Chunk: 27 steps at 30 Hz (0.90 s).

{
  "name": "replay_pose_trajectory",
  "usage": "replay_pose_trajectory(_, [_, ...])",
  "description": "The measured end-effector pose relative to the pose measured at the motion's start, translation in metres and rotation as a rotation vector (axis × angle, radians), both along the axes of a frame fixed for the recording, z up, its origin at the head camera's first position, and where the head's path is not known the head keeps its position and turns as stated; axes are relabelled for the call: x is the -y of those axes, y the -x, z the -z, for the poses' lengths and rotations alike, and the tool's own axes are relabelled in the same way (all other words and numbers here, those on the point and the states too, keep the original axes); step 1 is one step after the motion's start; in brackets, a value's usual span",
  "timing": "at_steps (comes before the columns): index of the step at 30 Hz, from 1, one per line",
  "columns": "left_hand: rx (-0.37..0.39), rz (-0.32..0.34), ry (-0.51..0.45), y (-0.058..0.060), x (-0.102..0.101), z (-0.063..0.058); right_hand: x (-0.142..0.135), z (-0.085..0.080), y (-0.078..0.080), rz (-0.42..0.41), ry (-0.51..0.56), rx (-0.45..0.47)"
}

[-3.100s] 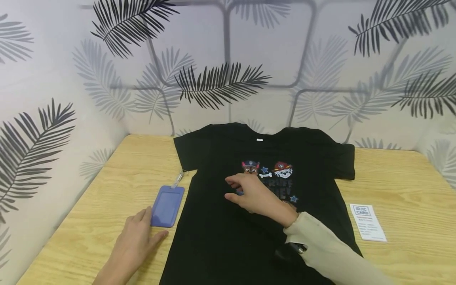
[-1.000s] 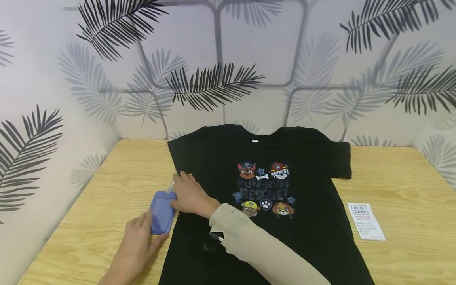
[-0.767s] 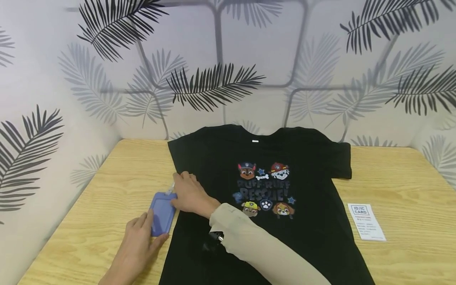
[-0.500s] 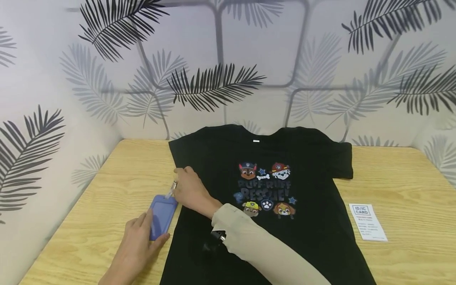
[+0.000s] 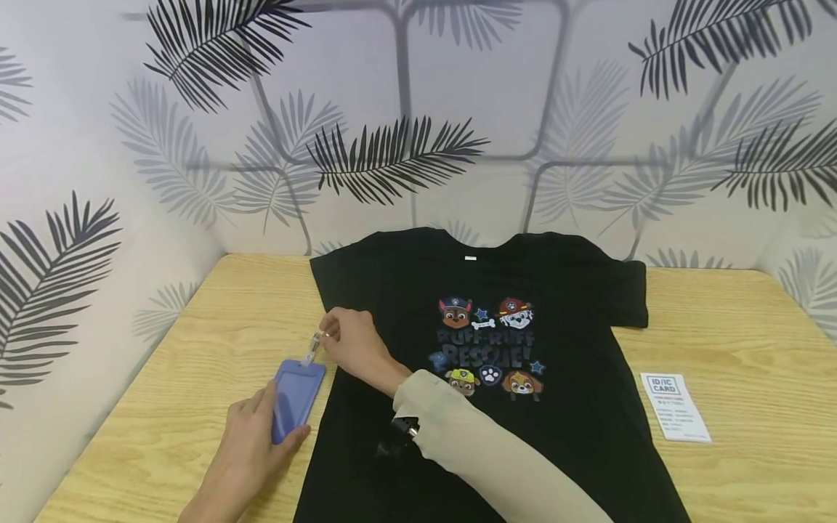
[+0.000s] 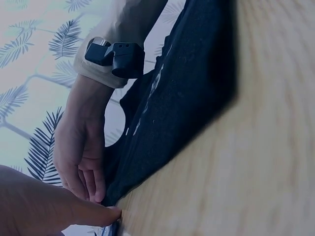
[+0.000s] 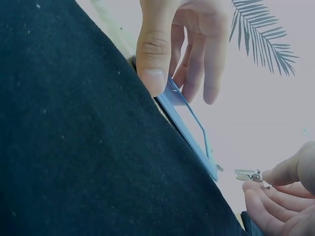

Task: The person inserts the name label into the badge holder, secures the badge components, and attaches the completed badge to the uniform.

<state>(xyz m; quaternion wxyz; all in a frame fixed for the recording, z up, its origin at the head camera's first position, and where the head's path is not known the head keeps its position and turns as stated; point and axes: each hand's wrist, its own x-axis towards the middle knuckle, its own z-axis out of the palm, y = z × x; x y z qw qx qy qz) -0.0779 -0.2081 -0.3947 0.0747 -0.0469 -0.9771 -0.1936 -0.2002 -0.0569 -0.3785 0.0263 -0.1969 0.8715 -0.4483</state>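
Note:
A blue badge holder (image 5: 297,399) lies tilted at the left edge of the black T-shirt (image 5: 556,290) in the head view. Its lower end sits between the thumb and fingers of my left hand (image 5: 242,443), which grips both sides. At the top of the holder is a clear strap with a small metal clip (image 5: 315,345). My right hand (image 5: 360,349) pinches the clip's end between thumb and index finger; the right wrist view shows the metal clip (image 7: 249,175) at those fingertips. In the left wrist view, my left thumb (image 6: 93,211) hides most of the holder.
A white card (image 5: 676,407) printed "ID/IC CARD" lies on the wooden table (image 5: 752,349) to the right of the shirt. The shirt bears a cartoon dog print (image 5: 490,349). Behind the table stands a leaf-patterned wall covering (image 5: 484,87).
My right hand has come from above the shirt print leftward to the clip and pinches it. The holder has shifted slightly towards me, and my left hand has closed around its lower end.

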Motion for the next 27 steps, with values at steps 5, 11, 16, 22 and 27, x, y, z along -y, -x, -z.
replay_pose_trajectory(5, [0.003, -0.001, 0.007, -0.001, 0.0, 0.001, -0.001, 0.002, -0.001, -0.025, 0.049, 0.108])
replay_pose_trajectory(11, [0.026, -0.011, 0.001, 0.0, -0.001, 0.0, -0.004, 0.006, 0.0, -0.034, 0.132, 0.165])
replay_pose_trajectory(16, [0.063, -0.022, 0.002, 0.0, -0.001, 0.0, -0.012, 0.004, 0.0, -0.04, 0.162, 0.153])
replay_pose_trajectory(22, [0.041, -0.022, -0.019, 0.001, 0.0, 0.0, -0.021, 0.002, 0.003, -0.034, 0.232, 0.149])
replay_pose_trajectory(27, [-0.063, 0.01, -0.048, 0.002, -0.001, 0.001, -0.026, -0.003, 0.005, -0.019, 0.287, 0.167])
